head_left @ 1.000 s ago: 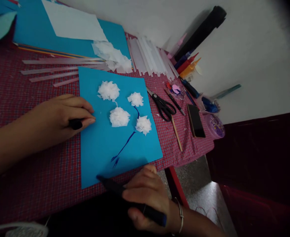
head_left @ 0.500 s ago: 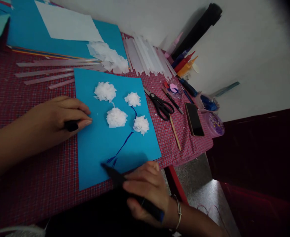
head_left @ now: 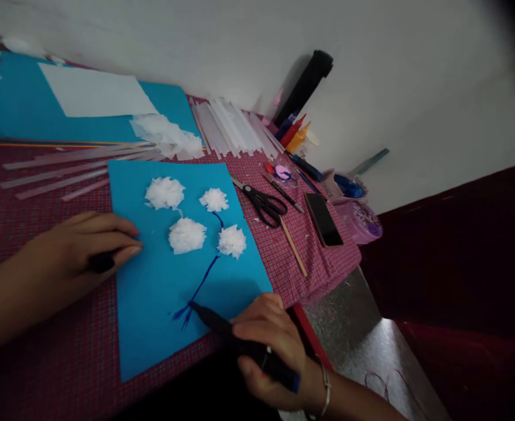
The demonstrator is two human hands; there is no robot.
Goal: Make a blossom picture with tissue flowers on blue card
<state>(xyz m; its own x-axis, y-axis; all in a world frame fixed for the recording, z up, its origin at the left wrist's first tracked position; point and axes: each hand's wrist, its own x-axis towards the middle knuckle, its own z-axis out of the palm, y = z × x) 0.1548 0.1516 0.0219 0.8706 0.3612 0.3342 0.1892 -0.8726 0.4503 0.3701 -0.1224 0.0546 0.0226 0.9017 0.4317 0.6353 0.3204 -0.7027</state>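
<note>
My right hand grips a dark marker; its tip touches a blue drawn line on a sheet of blue paper. The line runs from a white tissue puff down to a few short strokes near the sheet's lower edge. More tissue puffs are on the upper part: a large one, another below it, and a small one to the right. My left hand rests at the sheet's left edge, its fingers closed around a black marker cap.
Right of the sheet lie black-handled scissors, a wooden stick, a pen and a phone. Behind are translucent strips, crumpled tissue and glue bottles. A pink tub stands at the table's right end.
The view has shifted, so everything sits lower and further left. The marker tip has moved from beside the strokes onto the line's lower end, and the strokes have grown.
</note>
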